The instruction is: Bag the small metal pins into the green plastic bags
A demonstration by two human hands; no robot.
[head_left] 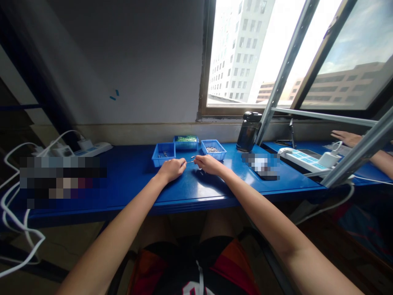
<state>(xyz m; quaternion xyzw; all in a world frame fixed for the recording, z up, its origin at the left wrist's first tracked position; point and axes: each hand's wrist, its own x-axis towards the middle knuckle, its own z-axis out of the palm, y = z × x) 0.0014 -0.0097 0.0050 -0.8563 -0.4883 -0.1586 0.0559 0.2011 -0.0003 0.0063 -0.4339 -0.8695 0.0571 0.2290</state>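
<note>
My left hand [173, 169] is closed, its thumb and fingers pinching one end of a thin shiny metal rod [190, 162] just above the blue table [129, 180]. Facing it, my right hand [209, 164] is closed too, at the rod's other end. A small metal tip shows by the right fingertips; its kind is too small to tell. Behind my left hand stands a blue bin [155, 156] with a few small dark metal pieces. Another blue bin [223, 155], behind my right hand, holds many small silvery parts. Between them, farther back, a third blue bin [175, 143] contains green pieces.
A dark bottle [247, 132] stands by the window, with a partly blurred dark object [267, 172] in front. White power strips [310, 160] with cables lie at both sides. A metal frame post [356, 143] rises at right, beyond it another person's hand [348, 138].
</note>
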